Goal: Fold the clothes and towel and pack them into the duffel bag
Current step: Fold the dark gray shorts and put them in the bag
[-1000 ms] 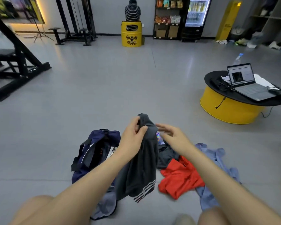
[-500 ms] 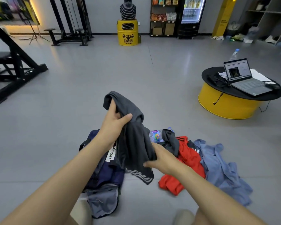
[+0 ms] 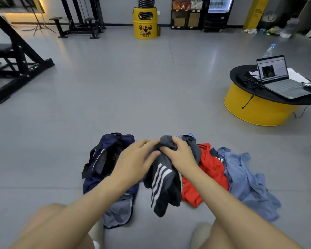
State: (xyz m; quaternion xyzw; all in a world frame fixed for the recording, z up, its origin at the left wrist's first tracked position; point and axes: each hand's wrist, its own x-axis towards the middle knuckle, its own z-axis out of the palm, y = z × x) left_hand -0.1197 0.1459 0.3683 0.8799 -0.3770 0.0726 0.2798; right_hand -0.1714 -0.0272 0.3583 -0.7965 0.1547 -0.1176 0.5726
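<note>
Gripping dark grey white-striped shorts (image 3: 160, 177) in right hand (image 3: 181, 157); left hand (image 3: 135, 159) alongside, hold unclear. Find waistband corners, shake flat.

Open floor (image 3: 151, 90) beyond bag (image 3: 108, 151) and clothes (image 3: 241, 177)
</note>
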